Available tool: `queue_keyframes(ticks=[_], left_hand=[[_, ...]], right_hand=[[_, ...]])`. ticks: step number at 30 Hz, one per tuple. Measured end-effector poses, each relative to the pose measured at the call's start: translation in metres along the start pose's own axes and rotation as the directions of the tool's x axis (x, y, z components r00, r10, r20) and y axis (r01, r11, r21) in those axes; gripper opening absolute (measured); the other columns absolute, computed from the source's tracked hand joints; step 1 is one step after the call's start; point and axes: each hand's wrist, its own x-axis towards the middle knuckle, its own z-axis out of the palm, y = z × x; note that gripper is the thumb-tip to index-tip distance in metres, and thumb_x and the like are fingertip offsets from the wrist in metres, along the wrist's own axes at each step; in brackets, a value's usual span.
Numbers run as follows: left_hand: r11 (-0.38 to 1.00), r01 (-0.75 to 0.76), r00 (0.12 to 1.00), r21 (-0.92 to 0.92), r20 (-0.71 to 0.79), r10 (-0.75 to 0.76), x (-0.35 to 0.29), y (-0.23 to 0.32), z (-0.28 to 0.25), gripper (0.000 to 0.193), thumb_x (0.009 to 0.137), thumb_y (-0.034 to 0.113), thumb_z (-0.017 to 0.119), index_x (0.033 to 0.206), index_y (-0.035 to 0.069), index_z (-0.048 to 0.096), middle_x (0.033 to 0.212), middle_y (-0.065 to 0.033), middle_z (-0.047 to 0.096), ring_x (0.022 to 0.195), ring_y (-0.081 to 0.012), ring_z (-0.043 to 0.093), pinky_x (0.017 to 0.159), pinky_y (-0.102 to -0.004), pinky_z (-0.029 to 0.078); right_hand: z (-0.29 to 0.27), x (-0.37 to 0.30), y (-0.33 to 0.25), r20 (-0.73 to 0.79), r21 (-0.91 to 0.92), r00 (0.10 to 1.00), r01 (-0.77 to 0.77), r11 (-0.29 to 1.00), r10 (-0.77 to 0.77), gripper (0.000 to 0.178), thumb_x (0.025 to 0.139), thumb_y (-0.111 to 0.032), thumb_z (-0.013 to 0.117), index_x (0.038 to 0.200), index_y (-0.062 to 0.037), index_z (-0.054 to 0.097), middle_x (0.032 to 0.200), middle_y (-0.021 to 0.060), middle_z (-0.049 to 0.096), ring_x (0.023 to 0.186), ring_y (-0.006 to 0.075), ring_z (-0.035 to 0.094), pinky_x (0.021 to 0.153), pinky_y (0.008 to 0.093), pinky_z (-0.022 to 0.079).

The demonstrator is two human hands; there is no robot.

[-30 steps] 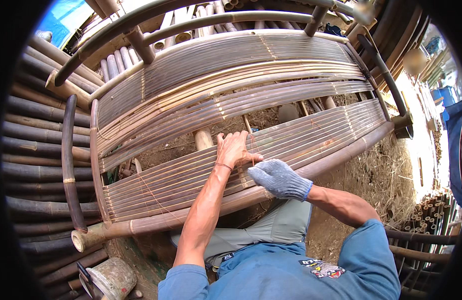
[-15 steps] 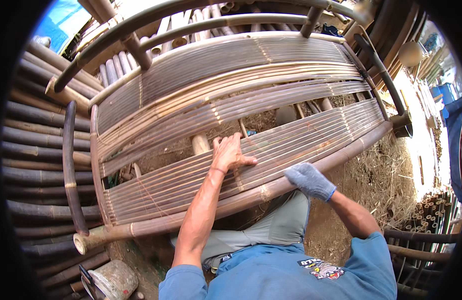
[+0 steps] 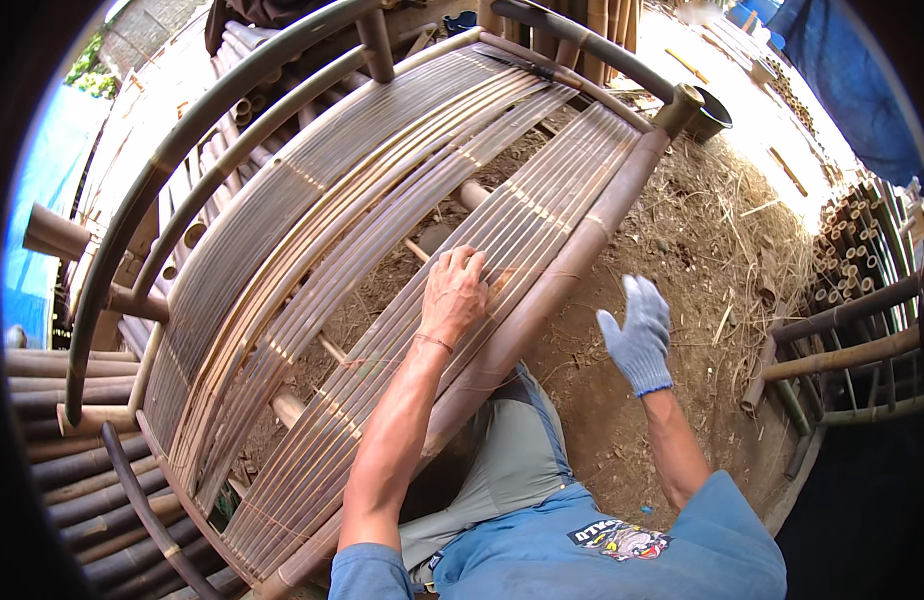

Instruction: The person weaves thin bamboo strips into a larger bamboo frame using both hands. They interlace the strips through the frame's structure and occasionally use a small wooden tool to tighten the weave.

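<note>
A long bamboo bench with a seat of thin slats stands tilted across the view before me. My left hand [image 3: 455,292], bare, rests on the front band of bamboo slats [image 3: 542,205], its fingers curled down over them; the fingertips are partly hidden. Thin reddish string [image 3: 527,270] lies across the slats near that hand. My right hand [image 3: 637,335], in a grey knitted glove, hangs open in the air to the right of the thick front pole [image 3: 527,318], with nothing in it. Between the front and middle slat bands a gap shows the cross poles [image 3: 472,193] below.
Curved dark bamboo rails [image 3: 172,150] rise along the bench's back. Dark poles [image 3: 112,500] are stacked at the lower left. Straw and shavings [image 3: 722,230] litter the ground at right, beside a pile of cut bamboo tubes [image 3: 852,240] and another bamboo frame [image 3: 842,355].
The bench now appears turned more steeply in view. My right hand has come off the front pole and spread its fingers. My left hand's fingers have curled in on the slats.
</note>
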Motion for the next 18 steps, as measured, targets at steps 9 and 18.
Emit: queue_keyframes(ticks=[9, 18], left_hand=[[0.989, -0.133, 0.977, -0.060, 0.161, 0.141, 0.009, 0.043, 0.016, 0.048, 0.079, 0.009, 0.070, 0.125, 0.005, 0.057, 0.111, -0.0138, 0.063, 0.111, -0.0310, 0.060, 0.107, -0.0428, 0.041], [0.720, 0.666, 0.742, -0.195, 0.064, -0.668, -0.009, -0.080, -0.041, 0.028, 0.086, 0.003, 0.050, 0.100, 0.007, 0.074, 0.095, -0.0209, 0.072, 0.085, -0.0342, 0.070, 0.082, -0.0431, 0.056]], right_hand=[[0.006, 0.069, -0.064, 0.564, 0.613, 0.716, -0.029, 0.790, -0.412, 0.025, 0.091, -0.026, 0.068, 0.104, -0.0051, 0.068, 0.094, 0.0121, 0.066, 0.089, 0.0214, 0.064, 0.079, 0.0381, 0.052], [-0.012, 0.243, -0.030, 0.049, 0.690, 0.979, 0.111, 0.715, -0.199, 0.018, 0.092, -0.022, 0.066, 0.089, -0.0066, 0.075, 0.077, 0.0041, 0.067, 0.072, 0.0146, 0.065, 0.064, 0.0329, 0.055]])
